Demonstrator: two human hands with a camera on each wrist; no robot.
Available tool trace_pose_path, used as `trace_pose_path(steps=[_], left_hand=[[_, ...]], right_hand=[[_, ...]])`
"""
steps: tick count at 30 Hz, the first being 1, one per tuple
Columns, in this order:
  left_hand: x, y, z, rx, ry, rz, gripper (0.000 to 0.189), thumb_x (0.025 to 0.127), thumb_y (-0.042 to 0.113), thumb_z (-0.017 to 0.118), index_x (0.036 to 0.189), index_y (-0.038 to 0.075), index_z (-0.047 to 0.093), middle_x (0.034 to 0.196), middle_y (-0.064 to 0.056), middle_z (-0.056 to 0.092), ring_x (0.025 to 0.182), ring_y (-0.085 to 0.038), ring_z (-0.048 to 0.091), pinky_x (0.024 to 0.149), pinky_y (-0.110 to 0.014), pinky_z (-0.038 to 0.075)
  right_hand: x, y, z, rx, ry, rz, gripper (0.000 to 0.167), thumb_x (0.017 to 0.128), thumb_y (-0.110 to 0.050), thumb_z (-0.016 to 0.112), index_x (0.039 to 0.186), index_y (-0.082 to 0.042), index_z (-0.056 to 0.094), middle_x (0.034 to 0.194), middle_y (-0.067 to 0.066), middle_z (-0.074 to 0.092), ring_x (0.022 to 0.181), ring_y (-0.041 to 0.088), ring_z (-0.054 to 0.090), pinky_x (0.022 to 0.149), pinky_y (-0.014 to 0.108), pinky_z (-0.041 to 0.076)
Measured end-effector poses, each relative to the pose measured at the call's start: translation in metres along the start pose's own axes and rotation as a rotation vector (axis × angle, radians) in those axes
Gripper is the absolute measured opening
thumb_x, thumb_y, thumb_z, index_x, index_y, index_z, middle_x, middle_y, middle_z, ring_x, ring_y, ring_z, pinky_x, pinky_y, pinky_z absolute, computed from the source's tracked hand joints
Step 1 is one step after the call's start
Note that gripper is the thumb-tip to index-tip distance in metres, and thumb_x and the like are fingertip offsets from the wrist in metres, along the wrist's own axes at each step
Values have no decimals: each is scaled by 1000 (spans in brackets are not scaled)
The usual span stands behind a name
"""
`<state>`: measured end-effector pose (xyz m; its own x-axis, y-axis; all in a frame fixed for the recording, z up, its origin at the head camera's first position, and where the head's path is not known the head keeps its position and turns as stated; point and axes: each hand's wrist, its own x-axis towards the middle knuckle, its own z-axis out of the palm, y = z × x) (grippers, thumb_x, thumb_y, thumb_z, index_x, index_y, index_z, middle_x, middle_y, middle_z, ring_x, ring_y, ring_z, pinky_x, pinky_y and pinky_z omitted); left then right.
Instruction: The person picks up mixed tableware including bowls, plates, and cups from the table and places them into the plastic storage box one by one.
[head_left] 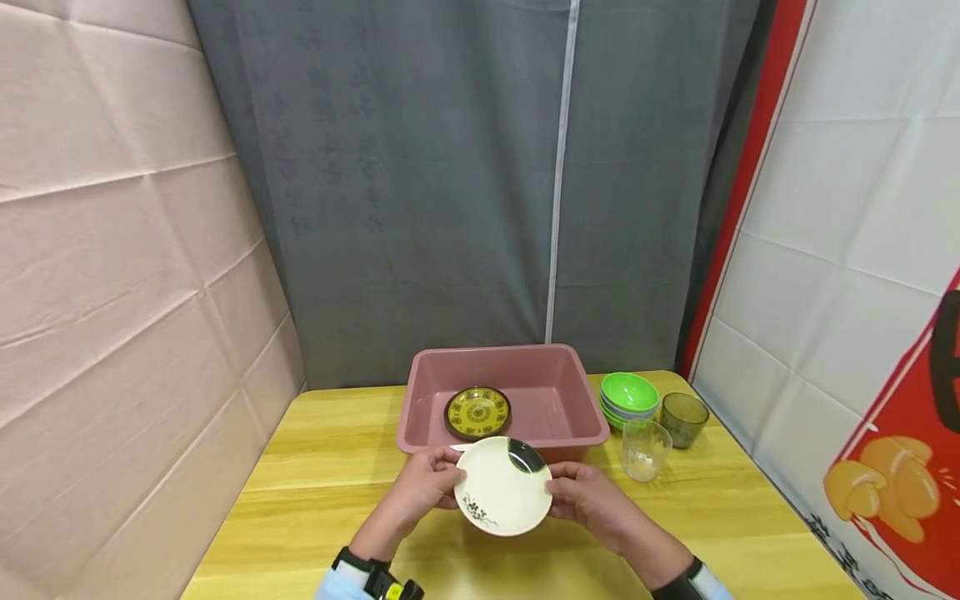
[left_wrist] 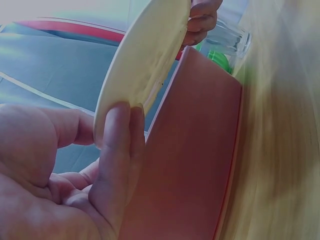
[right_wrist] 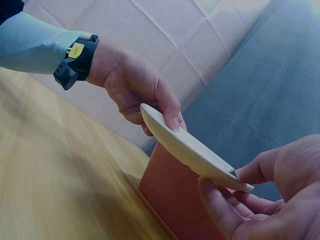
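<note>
A white plate with a dark patch at its rim and a small floral print is held up by both hands, above the table and before the pink tub. My left hand pinches its left edge, thumb on the upper face and fingers beneath. On the opposite edge my right hand pinches it the same way. In the left wrist view the plate appears tilted, nearly edge-on. Inside the tub lies a yellow-green patterned plate with a dark rim. A white sliver shows at the tub's front rim, mostly hidden behind the held plate.
Right of the tub stand stacked bowls, a green bowl on top. Beside them are a smoky dark glass and a clear glass. The wooden table meets a grey curtain behind and hung fabric on both sides.
</note>
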<state>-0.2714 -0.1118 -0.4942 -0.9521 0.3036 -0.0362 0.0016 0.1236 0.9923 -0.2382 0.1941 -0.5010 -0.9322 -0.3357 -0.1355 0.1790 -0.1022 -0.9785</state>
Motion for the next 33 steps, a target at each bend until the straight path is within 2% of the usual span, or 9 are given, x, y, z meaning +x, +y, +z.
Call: trace_pose_path(steps=[7,14,20,23,27,30,33], left_hand=[[0,-3,2,-5,-23,7,29,103,5,69,126,-11,65,96,-9,76,76,-19,75,66,-34,66],[-1,0,-1,15,-59,14,31,105,10,69,129,-9,66,102,-9,78,81,-20,76,69,-36,66],[-5,2,-13,59,-115,40,33,109,18,68,133,-5,68,107,-9,75,88,-21,74,74,-37,65],[-10,4,-26,104,-111,68,33,111,21,68,133,-3,68,112,-10,75,95,-23,73,80,-43,66],[-19,12,-50,200,-35,120,28,111,21,68,132,1,70,114,-10,74,101,-25,73,85,-44,66],[-22,17,-71,323,80,139,23,111,19,69,130,7,74,112,-6,74,102,-21,70,86,-38,64],[-26,16,-91,457,193,122,23,110,19,70,132,10,75,114,-2,73,105,-19,68,90,-38,61]], right_hand=[[1,2,-1,-15,20,-2,30,106,-9,65,127,12,65,104,6,74,91,16,74,83,30,64],[1,2,-4,-25,45,9,31,106,-8,66,128,13,65,104,7,75,92,17,74,83,31,65],[1,-1,-8,-26,33,16,33,108,-10,65,131,13,65,107,7,76,94,16,75,86,32,65],[0,-3,-10,-26,23,8,33,108,-10,64,132,13,65,106,6,76,94,16,74,86,31,65],[0,-5,-12,-21,12,-3,31,109,-9,63,131,13,65,104,5,76,92,15,74,85,31,65],[-1,-6,-13,-22,10,-5,28,109,-8,63,129,12,65,103,5,75,90,15,74,84,31,65],[-2,-9,-13,-27,10,-4,26,109,-8,64,128,11,66,103,5,75,89,15,74,84,31,65]])
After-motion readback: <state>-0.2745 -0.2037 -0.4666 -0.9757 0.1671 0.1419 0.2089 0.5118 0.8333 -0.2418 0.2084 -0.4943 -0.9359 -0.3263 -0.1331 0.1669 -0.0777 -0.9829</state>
